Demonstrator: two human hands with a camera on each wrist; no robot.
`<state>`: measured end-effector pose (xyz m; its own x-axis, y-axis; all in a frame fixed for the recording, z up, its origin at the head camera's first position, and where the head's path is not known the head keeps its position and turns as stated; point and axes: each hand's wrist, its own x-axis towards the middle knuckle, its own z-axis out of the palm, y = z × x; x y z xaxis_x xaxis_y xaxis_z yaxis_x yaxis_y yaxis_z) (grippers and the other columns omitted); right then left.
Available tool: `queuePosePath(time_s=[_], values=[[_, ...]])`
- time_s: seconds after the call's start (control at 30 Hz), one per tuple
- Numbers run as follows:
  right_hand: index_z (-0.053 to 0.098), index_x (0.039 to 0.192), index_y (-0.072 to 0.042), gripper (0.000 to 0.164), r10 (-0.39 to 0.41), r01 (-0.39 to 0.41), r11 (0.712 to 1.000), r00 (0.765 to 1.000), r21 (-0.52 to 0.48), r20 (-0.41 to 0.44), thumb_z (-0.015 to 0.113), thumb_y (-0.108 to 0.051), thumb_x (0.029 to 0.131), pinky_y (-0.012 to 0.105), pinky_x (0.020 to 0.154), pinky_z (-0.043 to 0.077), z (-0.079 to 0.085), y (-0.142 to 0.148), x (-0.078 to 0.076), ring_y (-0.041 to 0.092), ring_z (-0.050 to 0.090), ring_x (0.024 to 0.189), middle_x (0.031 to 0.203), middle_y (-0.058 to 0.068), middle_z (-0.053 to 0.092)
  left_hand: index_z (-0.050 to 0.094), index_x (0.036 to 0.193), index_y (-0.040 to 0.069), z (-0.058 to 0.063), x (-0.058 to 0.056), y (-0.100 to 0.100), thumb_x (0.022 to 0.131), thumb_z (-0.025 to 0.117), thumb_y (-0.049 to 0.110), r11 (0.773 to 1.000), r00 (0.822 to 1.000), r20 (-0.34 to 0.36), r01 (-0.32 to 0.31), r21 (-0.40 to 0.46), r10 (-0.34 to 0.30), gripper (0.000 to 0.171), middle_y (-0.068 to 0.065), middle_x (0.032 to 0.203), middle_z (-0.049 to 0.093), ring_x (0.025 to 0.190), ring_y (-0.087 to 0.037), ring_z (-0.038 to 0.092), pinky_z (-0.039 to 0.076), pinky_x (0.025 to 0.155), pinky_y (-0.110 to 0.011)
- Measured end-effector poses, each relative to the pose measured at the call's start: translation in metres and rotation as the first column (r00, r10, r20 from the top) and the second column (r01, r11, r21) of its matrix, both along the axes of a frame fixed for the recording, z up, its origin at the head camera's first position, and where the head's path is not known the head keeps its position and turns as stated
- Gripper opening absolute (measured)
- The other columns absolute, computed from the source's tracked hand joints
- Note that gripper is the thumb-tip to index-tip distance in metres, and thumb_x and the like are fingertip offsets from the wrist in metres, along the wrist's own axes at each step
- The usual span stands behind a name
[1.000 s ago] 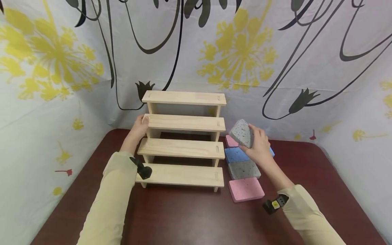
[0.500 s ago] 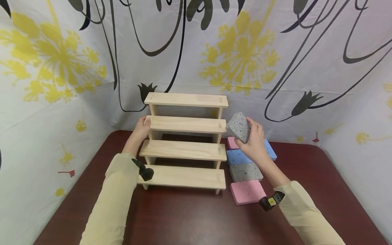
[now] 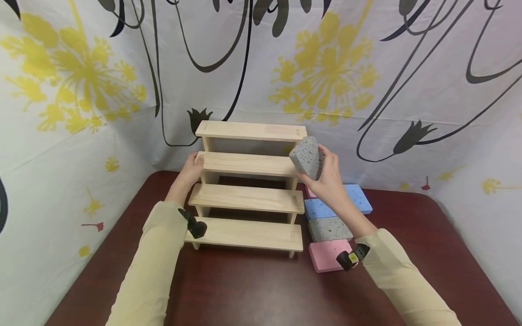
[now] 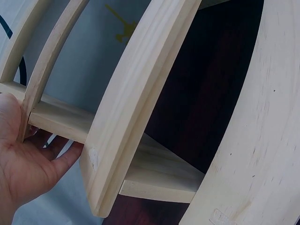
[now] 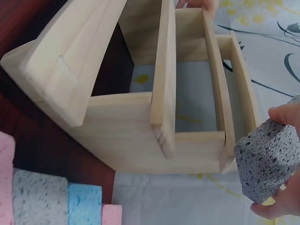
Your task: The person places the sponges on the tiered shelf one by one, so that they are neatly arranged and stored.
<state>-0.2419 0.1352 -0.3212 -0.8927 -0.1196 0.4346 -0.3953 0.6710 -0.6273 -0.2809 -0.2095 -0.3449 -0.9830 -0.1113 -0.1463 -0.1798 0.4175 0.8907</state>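
A light wooden stepped rack (image 3: 248, 198) with several shelves stands on the dark red table. My left hand (image 3: 191, 171) grips the left end of its second shelf from the top, thumb over the board and fingers underneath, as the left wrist view shows. In my right hand (image 3: 325, 177) is a grey, pitted pumice stone (image 3: 306, 157), pinched between thumb and fingers. It is raised at the right end of the upper shelves and overlaps them in the head view. Up close in the right wrist view, the pumice stone (image 5: 268, 157) looks wedge-like with many small holes.
Right of the rack lie a pink block (image 3: 328, 254), a grey block (image 3: 330, 228), blue blocks (image 3: 358, 198) and another pink one (image 3: 311, 192), partly hidden by the right hand. White patterned cloth (image 3: 261, 81) hangs behind the table and at both sides.
My right hand has carried the grey pumice stone up and left, from above the blocks to the right end of the upper shelves. The left hand keeps its grip on the rack.
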Motion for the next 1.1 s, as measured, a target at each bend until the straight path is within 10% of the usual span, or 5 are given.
queuePosePath(time_s=[1.1], values=[[0.025,0.142,-0.010,0.087,0.094,-0.097,0.989,0.995,-0.110,-0.034,0.075,-0.034,0.075,0.045,0.097,0.040,0.022,-0.071,-0.034,0.030,0.040,0.118,0.132,0.020,0.035,0.007,0.146,0.006,0.000,-0.002,-0.002,0.100,0.022,0.032,1.000,1.000,0.015,-0.009,0.004,0.009,0.056,-0.022,0.149,0.016,0.136,-0.035,0.024,0.024,0.112,-0.047]])
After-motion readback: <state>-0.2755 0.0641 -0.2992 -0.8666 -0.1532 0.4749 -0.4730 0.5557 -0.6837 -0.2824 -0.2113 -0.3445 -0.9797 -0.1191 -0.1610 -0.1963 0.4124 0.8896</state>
